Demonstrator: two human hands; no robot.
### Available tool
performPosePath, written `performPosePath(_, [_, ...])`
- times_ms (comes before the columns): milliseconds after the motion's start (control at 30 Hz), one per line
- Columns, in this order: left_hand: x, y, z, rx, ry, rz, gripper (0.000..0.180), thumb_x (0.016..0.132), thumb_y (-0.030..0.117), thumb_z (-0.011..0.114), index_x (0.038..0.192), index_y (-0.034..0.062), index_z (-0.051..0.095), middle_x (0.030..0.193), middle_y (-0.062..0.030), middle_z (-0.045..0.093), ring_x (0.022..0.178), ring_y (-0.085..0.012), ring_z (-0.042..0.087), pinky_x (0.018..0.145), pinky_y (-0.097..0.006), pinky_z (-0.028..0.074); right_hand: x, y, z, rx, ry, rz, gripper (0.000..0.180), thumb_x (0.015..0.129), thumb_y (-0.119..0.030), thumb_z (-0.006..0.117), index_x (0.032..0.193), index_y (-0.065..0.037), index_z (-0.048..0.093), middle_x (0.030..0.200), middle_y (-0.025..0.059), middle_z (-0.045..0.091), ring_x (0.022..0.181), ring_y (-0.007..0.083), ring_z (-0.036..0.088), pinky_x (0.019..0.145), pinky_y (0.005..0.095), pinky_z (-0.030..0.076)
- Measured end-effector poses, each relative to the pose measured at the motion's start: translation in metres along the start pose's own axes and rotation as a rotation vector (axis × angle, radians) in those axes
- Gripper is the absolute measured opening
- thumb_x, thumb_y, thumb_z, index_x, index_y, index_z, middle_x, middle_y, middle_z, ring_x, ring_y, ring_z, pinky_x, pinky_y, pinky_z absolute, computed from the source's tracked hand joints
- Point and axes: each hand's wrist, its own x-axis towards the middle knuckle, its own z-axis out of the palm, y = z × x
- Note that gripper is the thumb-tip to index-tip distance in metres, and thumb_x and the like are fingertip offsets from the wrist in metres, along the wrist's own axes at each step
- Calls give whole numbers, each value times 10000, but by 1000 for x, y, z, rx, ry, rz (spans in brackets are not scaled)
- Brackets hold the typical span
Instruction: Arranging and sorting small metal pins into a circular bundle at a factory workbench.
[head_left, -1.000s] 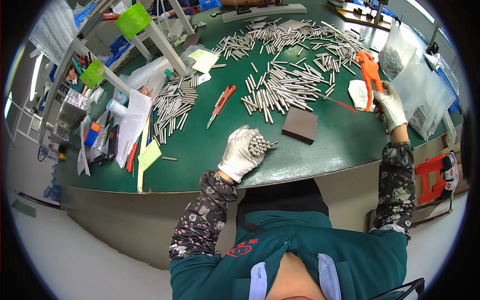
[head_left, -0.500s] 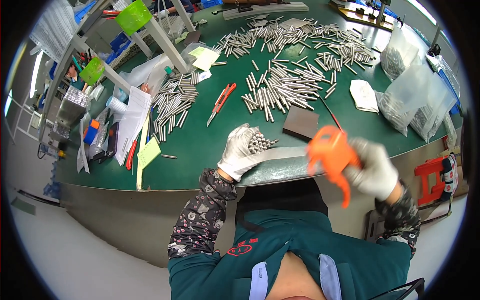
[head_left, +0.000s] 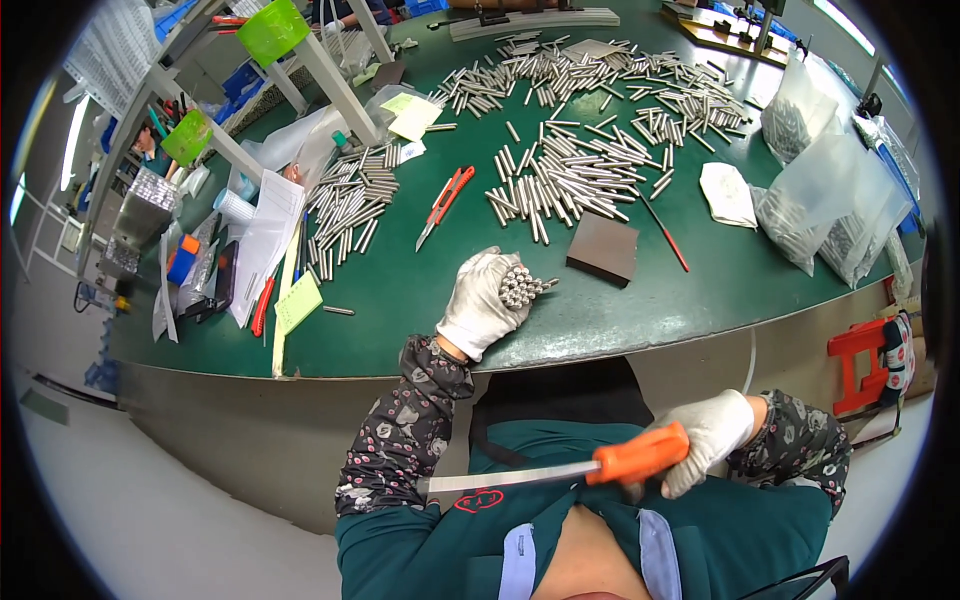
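Note:
My left hand [head_left: 480, 308], in a white glove, is wrapped around a bundle of short metal rods [head_left: 520, 288] at the table's near edge. The rods' round ends face right, and one rod sticks out beyond the others. In front of my body, below the table edge, my right hand [head_left: 708, 440], also gloved, grips an orange tape dispenser [head_left: 640, 453]. From it a pale strip of tape [head_left: 510, 478] stretches left across my chest to my left sleeve; whether its end touches the sleeve I cannot tell. A dark rectangular block [head_left: 603, 248] sits right of the bundle.
Loose metal rods [head_left: 570, 175] cover the middle and back of the green table [head_left: 400, 300]. A red cutter knife [head_left: 445, 208] and a thin red-handled tool [head_left: 668, 238] lie nearby. Bags of rods [head_left: 795, 215] stand at right, papers [head_left: 270, 240] and a shelf frame [head_left: 340, 90] at left.
My right hand has come down toward my body with the tape dispenser, off the table edge. The tape strip, earlier stretched from the bundle to the dispenser, now crosses my chest. My left hand stays put.

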Motion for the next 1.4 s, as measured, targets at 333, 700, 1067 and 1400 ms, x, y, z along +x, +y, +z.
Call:
performPosePath(333, [-2, -1, -3, 45, 0, 43, 511, 559, 125, 733, 1015, 7, 536, 868, -95, 603, 919, -316, 563, 897, -387, 406, -20, -6, -6, -121, 1061, -13, 350, 746, -268, 649, 998, -44, 555, 653, 6, 544, 441, 78, 478, 415, 224, 415])
performPosePath(700, [0, 2, -4, -7, -31, 16, 496, 562, 115, 735, 1002, 1, 536, 866, -99, 600, 912, -320, 563, 882, -395, 416, -8, 6, -19, -393, 1093, -127, 343, 758, -271, 641, 994, -32, 575, 647, 29, 573, 446, 99, 507, 428, 242, 428])
performPosePath(1067, [1, 3, -5, -17, -15, 21, 497, 536, 87, 727, 984, 8, 529, 852, -103, 585, 860, -309, 562, 826, -385, 427, -15, -4, -15, -202, 1071, 14, 320, 756, -264, 637, 991, -52, 584, 677, 31, 579, 485, 104, 527, 458, 250, 444])
performPosePath(1400, [2, 2, -3, -26, 20, 53, 387, 560, 93, 708, 900, 1, 548, 806, -123, 573, 798, -318, 558, 767, -383, 439, -16, 2, -8, -209, 1041, -6, 324, 738, -277, 660, 933, -29, 588, 604, 25, 566, 475, 101, 526, 447, 247, 437])
